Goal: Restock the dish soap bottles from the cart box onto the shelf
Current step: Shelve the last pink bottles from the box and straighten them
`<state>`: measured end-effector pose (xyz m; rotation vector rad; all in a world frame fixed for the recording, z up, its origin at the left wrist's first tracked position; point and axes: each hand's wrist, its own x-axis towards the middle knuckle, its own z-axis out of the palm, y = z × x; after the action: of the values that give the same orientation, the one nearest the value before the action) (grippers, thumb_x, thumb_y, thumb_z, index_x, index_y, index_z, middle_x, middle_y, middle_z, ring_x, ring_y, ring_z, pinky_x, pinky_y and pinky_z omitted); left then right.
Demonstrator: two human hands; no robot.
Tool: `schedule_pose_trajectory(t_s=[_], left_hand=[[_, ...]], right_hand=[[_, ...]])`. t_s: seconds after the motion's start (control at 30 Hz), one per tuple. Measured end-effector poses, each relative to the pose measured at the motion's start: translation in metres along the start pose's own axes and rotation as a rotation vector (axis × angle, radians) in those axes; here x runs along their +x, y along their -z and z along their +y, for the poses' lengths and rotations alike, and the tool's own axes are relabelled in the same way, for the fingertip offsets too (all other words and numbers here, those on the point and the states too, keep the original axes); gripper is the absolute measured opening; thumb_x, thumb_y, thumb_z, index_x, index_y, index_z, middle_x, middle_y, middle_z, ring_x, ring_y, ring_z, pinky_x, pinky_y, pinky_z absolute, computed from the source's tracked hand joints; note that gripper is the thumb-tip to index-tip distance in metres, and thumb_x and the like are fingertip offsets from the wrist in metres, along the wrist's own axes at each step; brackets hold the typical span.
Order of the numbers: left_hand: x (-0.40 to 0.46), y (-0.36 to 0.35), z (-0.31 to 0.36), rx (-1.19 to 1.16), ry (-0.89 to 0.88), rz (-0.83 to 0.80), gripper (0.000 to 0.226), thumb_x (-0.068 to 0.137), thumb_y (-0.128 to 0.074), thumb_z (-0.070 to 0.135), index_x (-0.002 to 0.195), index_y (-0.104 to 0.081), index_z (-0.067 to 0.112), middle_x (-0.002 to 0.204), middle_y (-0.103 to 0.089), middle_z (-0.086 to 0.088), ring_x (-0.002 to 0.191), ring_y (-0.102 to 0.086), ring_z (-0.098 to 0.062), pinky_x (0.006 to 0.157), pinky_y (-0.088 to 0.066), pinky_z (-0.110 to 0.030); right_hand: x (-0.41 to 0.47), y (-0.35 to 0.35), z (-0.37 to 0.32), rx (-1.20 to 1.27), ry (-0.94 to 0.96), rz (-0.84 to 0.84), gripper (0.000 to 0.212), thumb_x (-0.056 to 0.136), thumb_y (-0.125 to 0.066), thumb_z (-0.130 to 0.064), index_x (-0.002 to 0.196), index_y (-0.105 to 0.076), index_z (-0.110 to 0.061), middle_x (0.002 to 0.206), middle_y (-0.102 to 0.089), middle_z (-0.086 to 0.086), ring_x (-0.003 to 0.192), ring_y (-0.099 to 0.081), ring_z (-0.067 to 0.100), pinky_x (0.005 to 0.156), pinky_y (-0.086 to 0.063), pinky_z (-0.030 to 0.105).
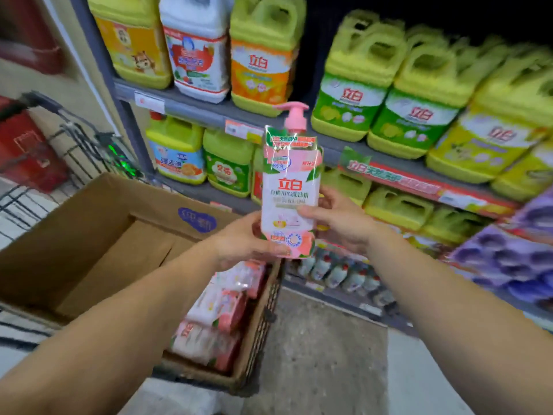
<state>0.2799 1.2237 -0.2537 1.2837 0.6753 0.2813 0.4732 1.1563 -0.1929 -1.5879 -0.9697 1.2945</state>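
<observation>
A pink-and-white dish soap bottle (290, 187) with a pink pump top stands upright in the air in front of the shelf (206, 113). My left hand (248, 241) grips its bottom left side. My right hand (338, 218) grips its lower right side, thumb across the label. Below them, the cardboard box (89, 235) in the cart holds several more pink bottles (215, 319) lying on their sides at its right end.
The wire cart (68, 142) sits to the left. Shelves hold many yellow-green detergent jugs (353, 85) on the upper levels. Small bottles (338, 274) stand on the bottom shelf, purple packs (508, 259) at the right. Grey floor (323, 354) lies between cart and shelf.
</observation>
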Motion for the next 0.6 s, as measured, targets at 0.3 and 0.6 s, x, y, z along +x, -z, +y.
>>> schedule_pose_trajectory(t_s=[0.3,0.6], left_hand=[[0.076,-0.299,0.112,0.173,-0.241,-0.136,0.066,0.062,-0.090,0.008,0.122,-0.061,0.014,0.111,-0.074,-0.006,0.097,-0.069,-0.020,0.082,-0.058,-0.039],[0.125,-0.561,0.209,0.247,-0.539,-0.357,0.091,0.064,-0.089,0.007,0.134,-0.034,0.029,0.101,-0.075,-0.013,0.082,-0.069,-0.025,0.067,-0.055,-0.040]], right_hand=[[-0.214,0.253,-0.033,-0.115,0.275,0.363,0.078,0.094,-0.062,-0.014,0.153,-0.017,-0.037,0.129,-0.064,-0.003,0.112,-0.061,0.019,0.078,-0.054,0.030],[-0.404,0.434,-0.059,-0.241,0.461,0.807,0.069,0.098,-0.055,-0.014,0.138,-0.020,-0.058,0.112,-0.068,-0.012,0.089,-0.067,0.003,0.065,-0.057,0.026]])
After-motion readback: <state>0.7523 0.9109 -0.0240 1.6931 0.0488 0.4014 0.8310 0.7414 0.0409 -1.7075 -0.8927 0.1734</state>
